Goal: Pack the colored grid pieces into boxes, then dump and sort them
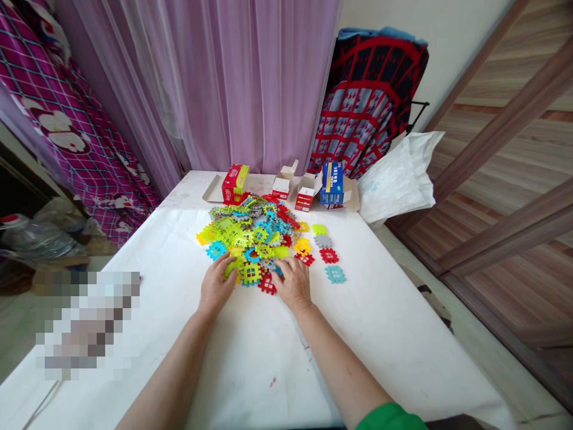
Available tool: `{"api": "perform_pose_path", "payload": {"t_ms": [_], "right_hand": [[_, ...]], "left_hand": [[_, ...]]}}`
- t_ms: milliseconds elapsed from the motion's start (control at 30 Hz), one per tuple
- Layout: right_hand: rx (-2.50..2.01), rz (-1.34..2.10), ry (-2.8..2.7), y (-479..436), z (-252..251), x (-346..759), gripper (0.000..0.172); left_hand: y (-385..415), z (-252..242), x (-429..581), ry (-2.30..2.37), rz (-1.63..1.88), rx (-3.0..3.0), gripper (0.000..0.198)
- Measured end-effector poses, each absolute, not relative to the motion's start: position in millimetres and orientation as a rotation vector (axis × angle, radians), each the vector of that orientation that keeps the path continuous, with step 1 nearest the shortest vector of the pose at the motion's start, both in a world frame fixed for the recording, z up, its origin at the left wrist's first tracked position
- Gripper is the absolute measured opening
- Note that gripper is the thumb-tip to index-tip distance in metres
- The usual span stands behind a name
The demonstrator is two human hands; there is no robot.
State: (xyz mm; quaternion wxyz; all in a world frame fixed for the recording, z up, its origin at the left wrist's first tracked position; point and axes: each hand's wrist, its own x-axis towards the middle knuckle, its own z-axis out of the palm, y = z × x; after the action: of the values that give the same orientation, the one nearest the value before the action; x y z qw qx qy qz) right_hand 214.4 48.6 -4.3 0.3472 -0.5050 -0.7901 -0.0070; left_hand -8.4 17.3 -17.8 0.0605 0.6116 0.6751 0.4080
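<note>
A heap of interlocking plastic tiles (233,230) in lime green, yellow, blue, red and grey lies on the white-covered table. At its near left edge is my left hand (217,280), thumb and fingers apart, touching lime green tiles. My right hand (294,280) rests at the near right edge, its curved fingers spread over the tiles. A red tile (267,283) lies by its thumb, and a lime green window tile (251,273) lies between the hands. Some fingertips are hidden among the tiles. Right of the heap, lime, grey, red and light blue tiles (335,275) form a column.
Open cardboard boxes stand along the far edge: a red and lime box (235,184), two small red and white boxes (305,194) and a blue box (333,185). A white bag (398,176) sits at the far right corner. A blurred-out item (89,328) lies on the left.
</note>
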Motion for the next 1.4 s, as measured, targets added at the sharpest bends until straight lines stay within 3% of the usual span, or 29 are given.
{"api": "perform_pose_path", "payload": {"t_ms": [600,1033,1400], "right_hand": [[-1.192,-0.007,-1.984,50,-10,219,0.014],[-1.729,-0.228,-1.909,94,-8,257,0.031],[-1.635,-0.184,-1.853,96,-14,257,0.015]], "left_hand": [[16,-12,-10,2.05,1.338,1.788,0.033],[18,-14,-11,2.016,1.322,1.794,0.035],[18,-15,-13,2.013,1.332,1.825,0.029]]}}
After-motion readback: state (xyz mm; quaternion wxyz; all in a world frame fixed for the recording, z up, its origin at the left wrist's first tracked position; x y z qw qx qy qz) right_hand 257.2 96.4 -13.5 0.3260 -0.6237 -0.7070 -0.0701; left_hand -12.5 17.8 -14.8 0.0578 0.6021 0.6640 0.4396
